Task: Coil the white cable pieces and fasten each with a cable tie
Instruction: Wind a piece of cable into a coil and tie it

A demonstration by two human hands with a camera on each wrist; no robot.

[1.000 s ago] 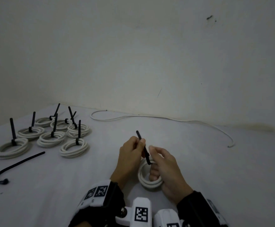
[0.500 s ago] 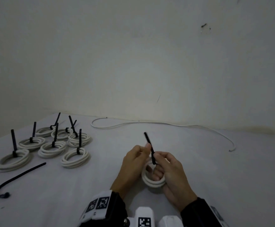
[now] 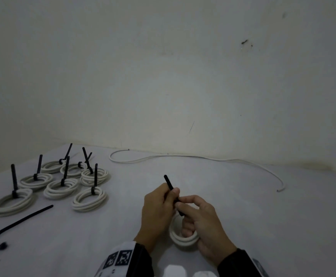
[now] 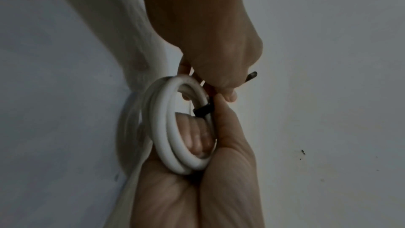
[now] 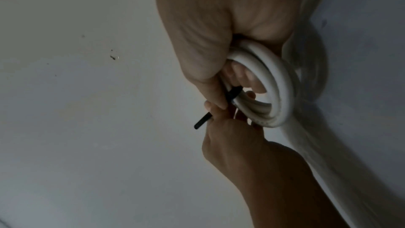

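White cloth covers the table (image 3: 243,226) beneath a pale wall. Nearest the person, the right hand (image 3: 205,226) curls its fingers through a white cable coil (image 3: 175,235), held on edge just above the cloth. The left hand (image 3: 159,206) pinches the tail of a black cable tie (image 3: 168,181) wrapped around that coil. Farther left lie a loose black tie (image 3: 21,222) and seven tied coils (image 3: 61,187). Near the wall trails an uncoiled white cable (image 3: 193,156).
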